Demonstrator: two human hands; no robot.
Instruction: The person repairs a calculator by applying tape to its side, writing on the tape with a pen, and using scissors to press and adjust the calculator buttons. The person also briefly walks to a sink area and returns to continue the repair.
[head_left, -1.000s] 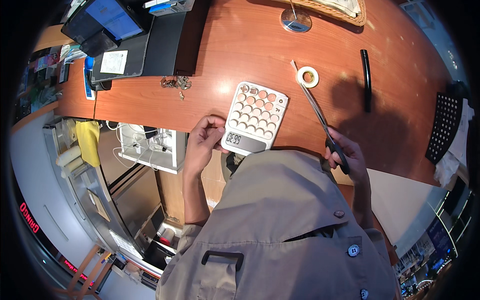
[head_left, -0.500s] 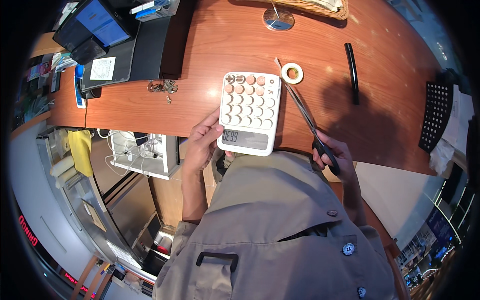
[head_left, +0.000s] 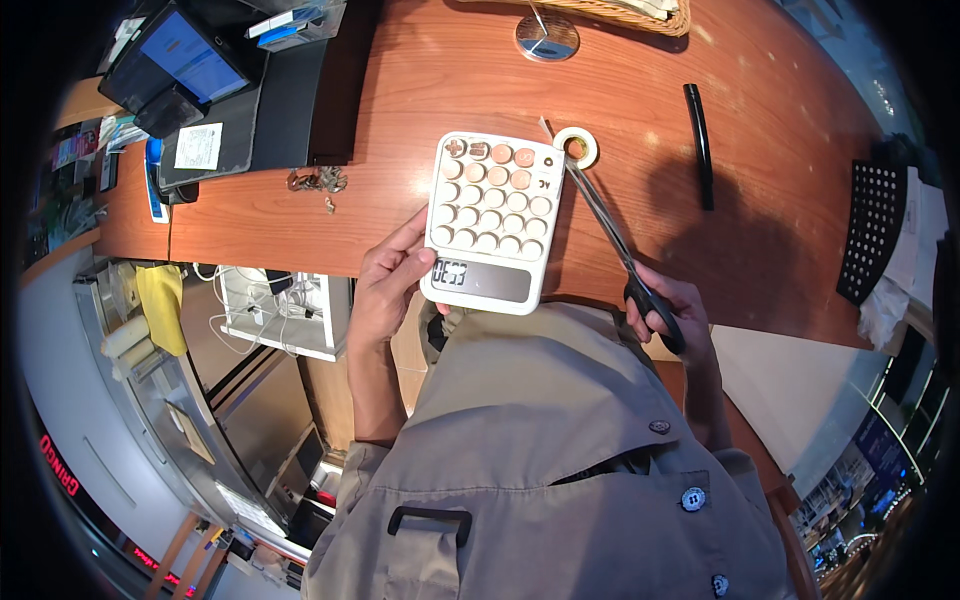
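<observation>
My left hand (head_left: 388,284) grips the near left edge of a white calculator (head_left: 492,222) with round tan and orange keys, lying on the wooden counter (head_left: 420,110). My right hand (head_left: 672,310) holds the black handles of long scissors (head_left: 612,232), whose blades point away toward a small roll of clear tape (head_left: 577,146) just past the calculator's far right corner. The blade tips touch or nearly touch the tape roll.
A black pen (head_left: 698,145) lies to the right on the counter. A small bunch of keys (head_left: 318,181) sits left of the calculator. A black payment terminal and screen (head_left: 190,70) stand at far left, a wicker basket (head_left: 620,12) at the far edge, a black mesh holder (head_left: 873,232) at right.
The calculator has been turned square to me and pulled closer, my left hand now on its left edge. The scissors' tips have come up to the tape roll.
</observation>
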